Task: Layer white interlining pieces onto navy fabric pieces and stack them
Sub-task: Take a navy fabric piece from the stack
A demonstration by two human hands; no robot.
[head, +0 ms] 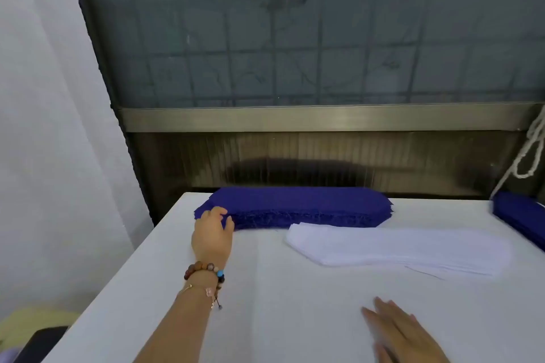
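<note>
A white cloth-covered table (265, 289) fills the lower half of the frame. At its far edge, centre of the frame, lies a thick stack of navy fabric pieces (309, 206), long and round-ended, with frayed-looking sides. Just in front of it and to the right, its far edge close against the navy pile, sits a low stack of white interlining pieces (398, 247) of the same long shape, fanned slightly at its left tip. A second navy fabric pile (522, 218) shows partly at the right edge of the frame. The left hand (213, 234), with a brown beaded bracelet (206, 270) at the wrist, reaches to the left end of the centre navy stack, its fingers curled over the top and against the side there, gripping that end. The right hand (404, 333), blurred at the lower right, lies flat on the table with fingers straight and holds nothing. A white knotted cord (530, 153) hangs at the upper right, and a white curtain (44, 127) covers the left side.
</note>
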